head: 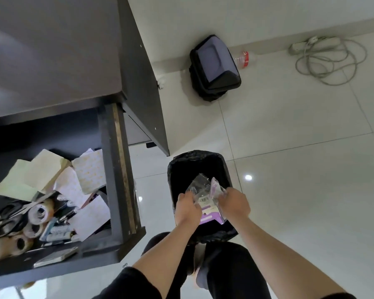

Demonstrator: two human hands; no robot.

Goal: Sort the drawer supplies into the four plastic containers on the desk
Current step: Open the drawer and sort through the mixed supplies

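Over the bin: both hands held a clear plastic packet (205, 199) with a purple card and barcode label above the black-lined bin (200, 169) on the floor.
Left hand (187, 207): fingers pinched the packet's left edge; fingertips were hidden behind the plastic.
Right hand (233, 203): fingers curled onto the packet's right side, gripping it; the thumb could not be made out.
Packet axis: long axis ran roughly away from the person, purple end nearest the body, crumpled clear end pointing toward the far rim.
Hard to make out: the packet's contents and its print were too blurred to read.
Drawer (108, 190): stood open at left, holding papers (35, 173), tape rolls (38, 214), scissors (7, 219); its left part was cut off.
Table (52, 50): only a bare corner showed; the containers were out of view.
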